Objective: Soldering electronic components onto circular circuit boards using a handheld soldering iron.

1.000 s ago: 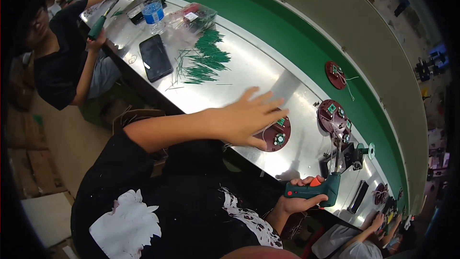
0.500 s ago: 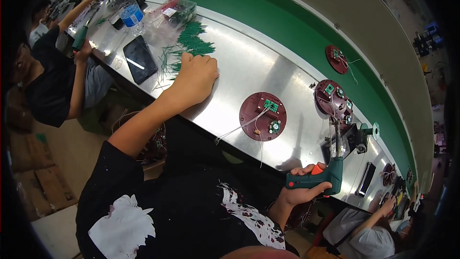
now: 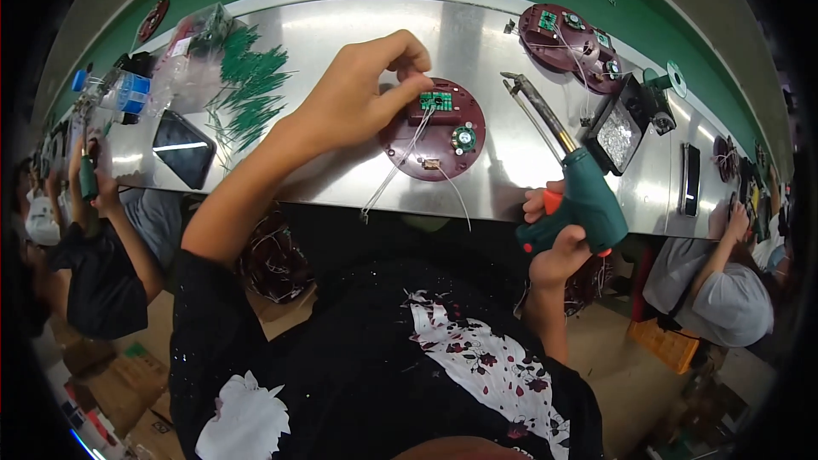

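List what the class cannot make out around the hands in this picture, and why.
Head view:
Left hand: whether it pinches something thin; its own curl hides this.
Maroon disc: upper-left rim, covered by that hand.
Green soldering gun: the part the right hand wraps.
Green circuit board: fine markings, too small.

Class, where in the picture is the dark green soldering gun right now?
In the head view, the soldering gun is right of centre, in the person's right hand, its barrel between the nearest maroon disc and the black tray.
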Tool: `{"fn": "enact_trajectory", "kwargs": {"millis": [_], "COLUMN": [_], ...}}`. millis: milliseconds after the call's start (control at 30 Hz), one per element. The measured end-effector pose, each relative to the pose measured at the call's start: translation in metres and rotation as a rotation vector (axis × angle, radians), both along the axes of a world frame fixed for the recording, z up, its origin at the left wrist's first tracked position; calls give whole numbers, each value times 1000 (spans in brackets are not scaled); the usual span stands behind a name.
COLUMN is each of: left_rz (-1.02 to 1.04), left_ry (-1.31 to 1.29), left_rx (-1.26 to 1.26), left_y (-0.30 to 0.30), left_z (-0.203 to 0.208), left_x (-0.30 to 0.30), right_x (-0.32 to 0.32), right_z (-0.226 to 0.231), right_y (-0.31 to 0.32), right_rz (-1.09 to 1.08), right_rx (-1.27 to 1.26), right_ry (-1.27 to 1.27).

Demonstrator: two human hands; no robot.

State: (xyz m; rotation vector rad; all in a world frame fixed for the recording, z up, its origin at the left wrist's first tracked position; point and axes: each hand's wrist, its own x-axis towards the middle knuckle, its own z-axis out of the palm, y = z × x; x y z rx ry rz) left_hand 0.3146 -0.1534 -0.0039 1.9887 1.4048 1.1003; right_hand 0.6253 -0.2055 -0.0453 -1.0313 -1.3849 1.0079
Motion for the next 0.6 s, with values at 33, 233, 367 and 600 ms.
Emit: {"fn": "enact_trajectory", "kwargs": {"millis": [33,233,367,600], "left_rz": [-44,-64,-44,-42], "left_ry": [-47,-153,-203,-281], "left_rx": [-5,-41,-47,-128], "left_y": [6,2,3,4], "left_z": [-4,-17,-3,-8], "left_x": [3,5,8,8], "right_x": [-2,-10,-12,-14], "right_z": [0,-5,-9,-10], "right_y": [-1,-7,-8,-4], "right_rz": [0,66,80,107], "right_rx": [13,-86,-52,18], "right_ry": [-37,-128,-190,-218]}}
